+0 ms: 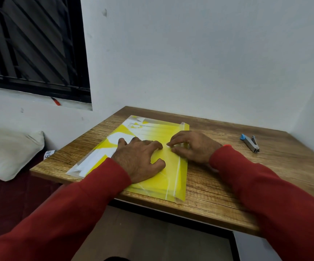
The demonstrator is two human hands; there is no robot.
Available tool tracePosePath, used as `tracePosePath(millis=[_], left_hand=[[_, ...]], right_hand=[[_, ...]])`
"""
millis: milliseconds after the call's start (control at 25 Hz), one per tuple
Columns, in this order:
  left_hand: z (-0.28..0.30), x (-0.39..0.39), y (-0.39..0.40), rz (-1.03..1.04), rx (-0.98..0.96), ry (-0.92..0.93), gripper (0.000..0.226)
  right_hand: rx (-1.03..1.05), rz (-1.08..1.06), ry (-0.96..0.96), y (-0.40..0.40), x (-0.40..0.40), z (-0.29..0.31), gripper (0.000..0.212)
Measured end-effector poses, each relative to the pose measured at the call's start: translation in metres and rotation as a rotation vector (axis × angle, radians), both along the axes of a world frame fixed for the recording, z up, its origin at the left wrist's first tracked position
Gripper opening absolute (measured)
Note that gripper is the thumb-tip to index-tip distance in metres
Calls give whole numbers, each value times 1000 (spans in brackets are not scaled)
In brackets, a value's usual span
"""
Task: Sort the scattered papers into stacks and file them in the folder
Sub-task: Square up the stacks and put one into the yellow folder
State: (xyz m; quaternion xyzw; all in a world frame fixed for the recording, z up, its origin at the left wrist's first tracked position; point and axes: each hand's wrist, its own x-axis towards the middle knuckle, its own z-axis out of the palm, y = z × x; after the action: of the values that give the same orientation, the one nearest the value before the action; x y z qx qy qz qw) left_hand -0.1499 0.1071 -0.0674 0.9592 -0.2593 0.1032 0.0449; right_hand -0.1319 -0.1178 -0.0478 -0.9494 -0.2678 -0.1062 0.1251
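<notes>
folder, yellow and see-through, lies flat on the wooden table under both hands, with white papers already inside and showing at the edge past the left hand's little finger. the left hand presses down with fingers spread and straight, pinning the cover. the right hand rests at the flap just beside it, fingertips bent and seemingly pressing a small white snap button between the two hands; whether it pinches it i cannot tell. closing looks like the step in hand: keep the left palm flat so the sheets don't slide, and press squarely on the snap. well beyond the right hand lies a stapler. far off the left hand's side, a pillow; a tag near it reads something like "sm", partly hidden.
</notes>
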Motion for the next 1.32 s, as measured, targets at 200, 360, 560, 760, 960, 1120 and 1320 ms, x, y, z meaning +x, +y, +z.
tracePosePath(millis=[200, 360, 560, 760, 960, 1120, 1320], left_hand=[[1, -1, 0, 5, -10, 11, 70], [2, -2, 0, 7, -2, 17, 69], [1, -1, 1, 9, 3, 21, 69], [0, -2, 1, 5, -8, 25, 70], [2, -2, 1, 35, 12, 41, 78], [1, -1, 2, 16, -31, 60, 75], [5, 8, 12, 5, 67, 143, 64]], right_hand=[[-21, 9, 22, -2, 0, 0, 28], [-2, 32, 45, -4, 2, 1, 28], [15, 26, 36, -5, 2, -5, 29], [232, -82, -3, -10, -10, -7, 65], [-212, -68, 317, 9, -12, -11, 110], [-133, -52, 179, 6, -10, -13, 109], [-52, 33, 295, 20, -20, -14, 98]])
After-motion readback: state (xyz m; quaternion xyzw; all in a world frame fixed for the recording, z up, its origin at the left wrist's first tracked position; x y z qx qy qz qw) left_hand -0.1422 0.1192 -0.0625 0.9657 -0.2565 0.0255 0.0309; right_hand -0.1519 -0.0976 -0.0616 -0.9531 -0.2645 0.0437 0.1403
